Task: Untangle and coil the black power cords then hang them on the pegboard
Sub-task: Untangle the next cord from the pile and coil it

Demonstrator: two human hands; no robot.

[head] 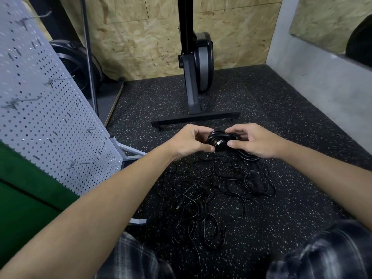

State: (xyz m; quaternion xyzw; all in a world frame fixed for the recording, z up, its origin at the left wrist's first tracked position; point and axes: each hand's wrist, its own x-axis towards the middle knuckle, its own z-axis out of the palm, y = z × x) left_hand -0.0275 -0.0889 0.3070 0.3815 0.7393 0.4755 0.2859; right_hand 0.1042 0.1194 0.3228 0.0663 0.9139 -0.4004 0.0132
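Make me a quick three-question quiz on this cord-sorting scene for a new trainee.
1. True or false: a cord already hangs on the pegboard.
2. What do the left hand and right hand hold? A) a coiled cord bundle with its plug showing B) a hammer C) nothing
3. Fill in: the tangled cords lie on the speckled ___.
Key: 1 false; 2 A; 3 floor.

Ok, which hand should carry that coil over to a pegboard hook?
Left, probably. Both the left hand and right hand grip the coiled cord, but the pegboard and its hooks stand on the left side, so the right would reach across.
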